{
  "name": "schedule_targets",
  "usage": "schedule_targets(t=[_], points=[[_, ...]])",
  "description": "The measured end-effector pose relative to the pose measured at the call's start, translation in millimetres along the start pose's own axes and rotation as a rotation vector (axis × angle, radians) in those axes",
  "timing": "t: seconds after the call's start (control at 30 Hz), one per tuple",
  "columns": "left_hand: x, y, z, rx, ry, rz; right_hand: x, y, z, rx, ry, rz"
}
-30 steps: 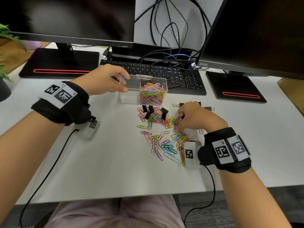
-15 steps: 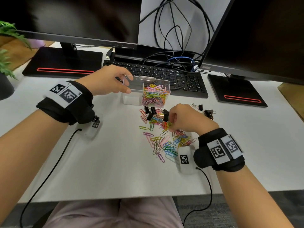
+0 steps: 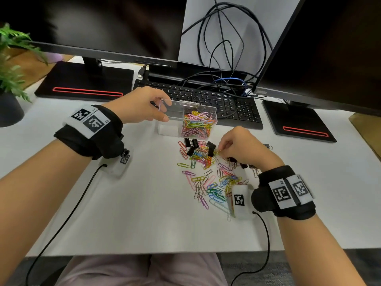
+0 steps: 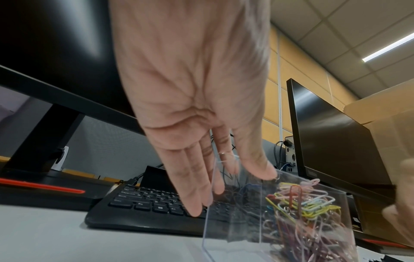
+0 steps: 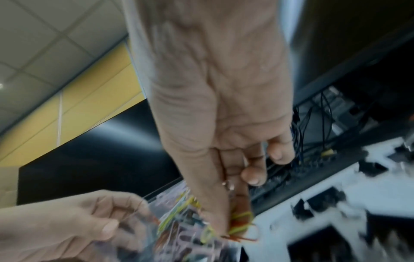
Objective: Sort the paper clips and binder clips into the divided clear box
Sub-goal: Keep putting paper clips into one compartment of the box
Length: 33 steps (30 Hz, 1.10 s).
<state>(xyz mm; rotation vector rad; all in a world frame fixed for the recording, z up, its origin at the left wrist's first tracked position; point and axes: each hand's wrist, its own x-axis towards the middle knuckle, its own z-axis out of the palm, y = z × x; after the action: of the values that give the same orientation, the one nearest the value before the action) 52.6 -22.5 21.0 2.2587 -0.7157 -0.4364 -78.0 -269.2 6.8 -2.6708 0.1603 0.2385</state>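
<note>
The divided clear box (image 3: 171, 129) stands in front of the keyboard. Its right compartment is full of coloured paper clips (image 3: 198, 122); the left compartment looks empty. My left hand (image 3: 164, 109) grips the box's left end, thumb on the near side and fingers behind. In the left wrist view the left hand (image 4: 233, 186) clasps the box (image 4: 235, 230) wall. My right hand (image 3: 221, 149) hovers over the loose pile of paper clips (image 3: 206, 178) and pinches a few yellow and red clips (image 5: 240, 221). Black binder clips (image 3: 191, 144) lie at the pile's far edge, and more sit under my right palm.
A black keyboard (image 3: 206, 102) lies right behind the box, with tangled cables (image 3: 226, 79) over it. Two monitors stand on black bases (image 3: 86, 83) at left and right. A potted plant (image 3: 10, 69) is at the far left. A lone binder clip (image 3: 268, 146) lies right of my hand.
My right hand has moved left and towards the box from the pile's right side, now pinching a few clips. The left hand has kept its hold on the box.
</note>
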Motion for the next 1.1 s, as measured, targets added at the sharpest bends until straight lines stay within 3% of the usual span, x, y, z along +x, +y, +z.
schedule_targets(t=[0.17, 0.33, 0.57, 0.97, 1.1], points=[[2, -2, 0, -0.009, -0.001, -0.003, 1, -7, -27, 0.174, 0.144, 0.009], [2, -4, -1, -0.005, -0.001, 0.006, 18, -31, -41, 0.278, 0.333, -0.119], [3, -5, -1, -0.001, -0.007, 0.013, 53, -51, -25, 0.227, 0.326, -0.138], [4, -6, 0, 0.006, -0.001, 0.015, 53, -51, -21, -0.196, 0.369, -0.112], [4, -6, 0, 0.021, -0.002, 0.012, 46, -51, -22, -0.141, 0.360, -0.198]])
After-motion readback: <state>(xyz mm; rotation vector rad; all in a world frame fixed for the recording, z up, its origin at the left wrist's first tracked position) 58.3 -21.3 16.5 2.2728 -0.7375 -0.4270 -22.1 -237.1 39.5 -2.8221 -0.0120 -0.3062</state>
